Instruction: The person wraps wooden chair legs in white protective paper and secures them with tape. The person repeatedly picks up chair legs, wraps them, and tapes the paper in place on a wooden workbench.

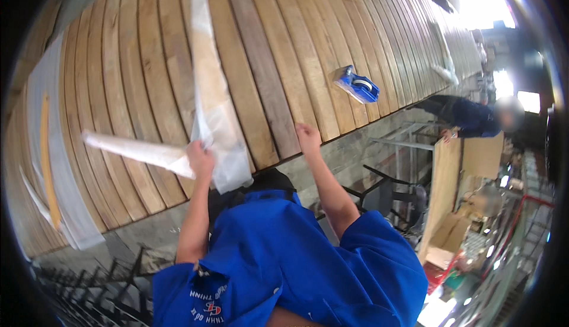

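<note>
On the slatted wooden table top lies a translucent white wrapping sheet (222, 140), with one long arm running to the far side and another to the left. Tan wood shows through the far arm. My left hand (201, 159) is closed on the sheet where the two arms meet. My right hand (308, 138) is over the near edge of the planks, apart from the sheet, with fingers curled in a pinch; what they hold, if anything, is too small to make out. To the right of that hand sits a blue tape dispenser (358, 85) with a roll in it.
At the left, a strip of wood (47, 155) lies on another white sheet (74, 208). More white wrapping (444, 73) lies at the table's far right. A co-worker (474, 116) in blue stands there beside a wooden panel (441, 179). Black metal frames (101, 279) stand below left.
</note>
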`<state>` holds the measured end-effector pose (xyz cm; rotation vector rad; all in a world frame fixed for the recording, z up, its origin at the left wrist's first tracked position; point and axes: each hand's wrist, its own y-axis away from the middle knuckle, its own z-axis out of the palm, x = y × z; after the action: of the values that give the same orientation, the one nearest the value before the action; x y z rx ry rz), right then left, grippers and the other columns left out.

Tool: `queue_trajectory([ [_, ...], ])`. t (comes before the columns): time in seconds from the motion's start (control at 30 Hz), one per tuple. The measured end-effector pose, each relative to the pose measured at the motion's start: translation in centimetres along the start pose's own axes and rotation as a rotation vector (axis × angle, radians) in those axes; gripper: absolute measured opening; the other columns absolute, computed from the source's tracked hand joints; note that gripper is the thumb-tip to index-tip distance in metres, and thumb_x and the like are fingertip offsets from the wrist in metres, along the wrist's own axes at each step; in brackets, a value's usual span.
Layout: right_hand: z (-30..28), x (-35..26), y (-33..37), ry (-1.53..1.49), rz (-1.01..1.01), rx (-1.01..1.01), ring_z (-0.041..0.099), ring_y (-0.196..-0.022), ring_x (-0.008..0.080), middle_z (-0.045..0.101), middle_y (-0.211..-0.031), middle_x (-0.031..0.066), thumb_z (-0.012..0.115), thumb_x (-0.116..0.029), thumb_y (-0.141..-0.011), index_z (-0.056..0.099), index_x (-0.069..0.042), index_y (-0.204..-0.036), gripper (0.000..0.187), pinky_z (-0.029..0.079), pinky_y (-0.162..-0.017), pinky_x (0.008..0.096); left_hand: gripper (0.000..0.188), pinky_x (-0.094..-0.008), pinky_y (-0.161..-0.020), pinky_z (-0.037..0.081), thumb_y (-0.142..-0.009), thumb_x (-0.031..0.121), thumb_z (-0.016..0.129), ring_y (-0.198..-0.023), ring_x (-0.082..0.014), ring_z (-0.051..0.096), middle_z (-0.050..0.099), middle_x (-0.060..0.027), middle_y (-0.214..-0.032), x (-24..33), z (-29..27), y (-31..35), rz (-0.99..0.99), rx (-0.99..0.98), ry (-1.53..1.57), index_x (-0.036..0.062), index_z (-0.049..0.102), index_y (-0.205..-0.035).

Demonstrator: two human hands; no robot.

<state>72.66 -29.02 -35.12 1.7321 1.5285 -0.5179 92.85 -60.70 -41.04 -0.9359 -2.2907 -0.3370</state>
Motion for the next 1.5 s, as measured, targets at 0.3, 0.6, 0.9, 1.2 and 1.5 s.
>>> queue_trajectory([
  [0.3, -9.8, 3.8, -23.7, -1.16, 0.473, 0.346, 0.065, -0.076, 0.0146, 0.07, -0.093, 0.0023, 0.069, -0.021, -0.094, 0.066, -0.007, -0.104, 0.018, 0.046, -0.057, 0.0276, 0.026, -0.0487, -0.091, 0.047, -0.079, 0.004, 0.066, -0.102, -0.043, 0.06, 0.064, -0.0234, -0.104, 6.7, -2.6, -2.8, -0.319, -0.052, -0.314, -0.002, 0.062, -0.104],
  [0.6, -11.3, 4.9, -33.3, -1.407, 0.752, 0.526, 0.057, -0.061, 0.0087, 0.071, -0.086, 0.0, 0.069, -0.027, -0.097, 0.064, -0.011, -0.097, 0.017, 0.042, -0.047, 0.022, 0.035, -0.0509, -0.097, 0.042, -0.081, 0.006, 0.07, -0.112, -0.0434, 0.052, 0.056, -0.0222, -0.113, 6.2, -2.2, -0.1, 0.04, -0.225, -0.227, -0.0013, 0.057, -0.112],
  [0.9, -6.6, -7.8, -30.1, -1.148, 0.59, 0.76, 0.048, -0.053, 0.0085, 0.065, -0.072, -0.0009, 0.065, -0.013, -0.093, 0.065, -0.009, -0.083, 0.01, 0.035, -0.047, 0.0251, 0.033, -0.0526, -0.098, 0.038, -0.081, 0.008, 0.069, -0.12, -0.0378, 0.05, 0.056, -0.014, -0.12, 7.4, -1.3, -0.3, -0.061, -0.162, -0.298, 0.0041, 0.058, -0.112],
  [1.2, -2.6, 2.1, -34.9, -0.686, 0.727, 0.575, 0.054, -0.061, 0.0111, 0.061, -0.07, -0.0002, 0.061, -0.01, -0.089, 0.062, -0.011, -0.076, 0.013, 0.04, -0.053, 0.0282, 0.035, -0.0536, -0.103, 0.034, -0.079, 0.01, 0.07, -0.125, -0.0354, 0.047, 0.056, -0.0093, -0.125, 6.3, -2.3, -0.3, -0.103, -0.146, -0.192, 0.0102, 0.063, -0.114],
  [1.5, 7.0, -4.4, -16.2, -0.232, 0.156, -0.36, 0.06, -0.075, 0.0126, 0.066, -0.08, 0.0011, 0.061, -0.027, -0.096, 0.072, -0.007, -0.088, 0.025, 0.048, -0.066, 0.0304, 0.044, -0.0499, -0.102, 0.037, -0.082, 0.011, 0.065, -0.125, -0.0307, 0.047, 0.055, -0.0031, -0.129, 4.6, -2.1, 2.3, -0.178, -0.121, -0.293, 0.0161, 0.064, -0.126],
])
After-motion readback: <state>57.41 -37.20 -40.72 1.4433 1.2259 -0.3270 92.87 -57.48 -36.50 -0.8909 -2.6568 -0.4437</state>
